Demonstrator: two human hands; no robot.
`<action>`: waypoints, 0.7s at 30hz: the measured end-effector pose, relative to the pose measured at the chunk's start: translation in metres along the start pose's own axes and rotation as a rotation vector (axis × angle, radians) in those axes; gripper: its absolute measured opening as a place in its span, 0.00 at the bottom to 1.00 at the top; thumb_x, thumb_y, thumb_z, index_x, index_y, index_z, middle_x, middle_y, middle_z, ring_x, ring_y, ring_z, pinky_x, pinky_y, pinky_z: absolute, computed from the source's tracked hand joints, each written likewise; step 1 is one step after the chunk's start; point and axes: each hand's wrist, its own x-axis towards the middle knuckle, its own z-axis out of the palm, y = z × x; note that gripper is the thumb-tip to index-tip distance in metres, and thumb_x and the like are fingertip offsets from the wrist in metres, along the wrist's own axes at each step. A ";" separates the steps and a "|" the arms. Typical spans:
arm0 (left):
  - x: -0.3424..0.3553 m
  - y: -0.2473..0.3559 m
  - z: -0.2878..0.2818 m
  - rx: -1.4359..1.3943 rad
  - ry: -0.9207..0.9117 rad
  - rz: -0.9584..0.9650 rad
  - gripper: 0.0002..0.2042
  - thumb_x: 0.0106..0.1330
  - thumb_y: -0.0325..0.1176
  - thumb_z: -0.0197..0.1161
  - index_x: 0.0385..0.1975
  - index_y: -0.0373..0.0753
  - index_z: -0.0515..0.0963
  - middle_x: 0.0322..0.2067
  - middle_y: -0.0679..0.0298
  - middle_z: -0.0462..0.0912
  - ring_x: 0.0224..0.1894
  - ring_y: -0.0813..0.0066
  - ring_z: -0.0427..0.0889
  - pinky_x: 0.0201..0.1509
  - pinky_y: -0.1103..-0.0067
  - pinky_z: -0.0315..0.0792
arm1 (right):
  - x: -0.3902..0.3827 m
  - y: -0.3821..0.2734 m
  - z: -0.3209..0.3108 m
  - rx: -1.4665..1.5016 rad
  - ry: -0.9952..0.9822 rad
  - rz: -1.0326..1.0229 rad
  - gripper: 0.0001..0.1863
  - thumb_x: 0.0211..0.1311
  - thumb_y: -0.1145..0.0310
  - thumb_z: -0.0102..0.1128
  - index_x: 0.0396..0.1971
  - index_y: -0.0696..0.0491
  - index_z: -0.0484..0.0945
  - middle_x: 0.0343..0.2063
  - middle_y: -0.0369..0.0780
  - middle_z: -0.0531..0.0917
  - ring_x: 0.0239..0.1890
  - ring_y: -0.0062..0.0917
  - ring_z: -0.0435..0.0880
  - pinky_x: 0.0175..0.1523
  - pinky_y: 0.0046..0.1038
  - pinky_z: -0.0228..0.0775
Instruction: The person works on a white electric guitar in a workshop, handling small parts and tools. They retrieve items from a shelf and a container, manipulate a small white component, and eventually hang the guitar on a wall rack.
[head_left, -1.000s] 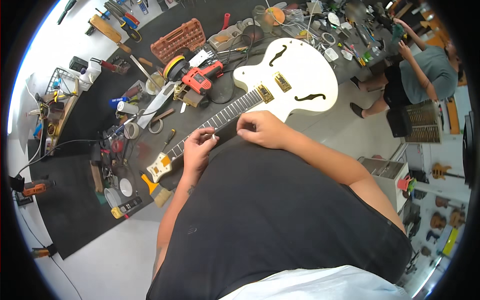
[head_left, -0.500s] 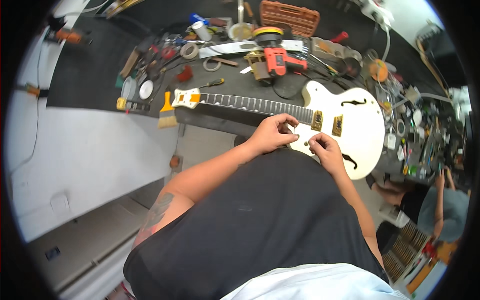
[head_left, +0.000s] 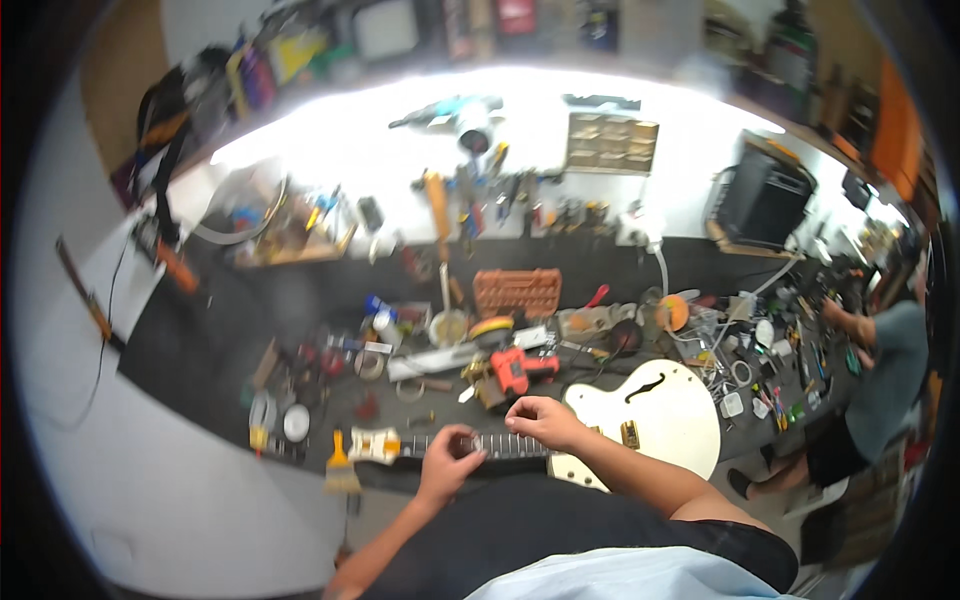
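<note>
One white hollow-body electric guitar (head_left: 655,420) lies flat along the near edge of the dark cluttered bench (head_left: 210,340), headstock to the left. Two hands work its dark neck: the left hand (head_left: 448,462) has its grip closed around the neck near the headstock, and the right hand (head_left: 540,420) rests curled on the strings by the body; whether it pinches anything I cannot tell. One red cordless drill (head_left: 520,370) and one orange plastic basket (head_left: 517,291) sit behind, leaving little open room
</note>
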 end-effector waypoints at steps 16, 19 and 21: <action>0.002 -0.043 -0.022 -0.151 0.017 -0.037 0.19 0.61 0.18 0.71 0.50 0.33 0.73 0.47 0.60 0.81 0.47 0.76 0.81 0.55 0.79 0.76 | -0.038 -0.179 -0.377 0.017 1.239 -0.613 0.08 0.67 0.69 0.61 0.27 0.52 0.78 0.19 0.30 0.77 0.23 0.11 0.76 0.28 0.20 0.67; -0.003 -0.057 -0.018 -0.129 0.034 -0.073 0.19 0.61 0.19 0.71 0.50 0.33 0.73 0.47 0.60 0.81 0.48 0.76 0.81 0.55 0.79 0.76 | -0.082 -0.184 -0.442 -0.627 1.655 -0.604 0.09 0.63 0.65 0.68 0.31 0.55 0.81 0.22 0.33 0.82 0.24 0.20 0.79 0.33 0.27 0.72; -0.011 -0.057 -0.010 -0.126 0.067 -0.100 0.18 0.61 0.19 0.72 0.48 0.34 0.74 0.46 0.60 0.82 0.46 0.77 0.82 0.53 0.80 0.77 | -0.115 -0.207 -0.477 -0.725 1.615 -0.308 0.17 0.57 0.56 0.69 0.39 0.53 0.84 0.38 0.47 0.88 0.45 0.42 0.87 0.53 0.40 0.76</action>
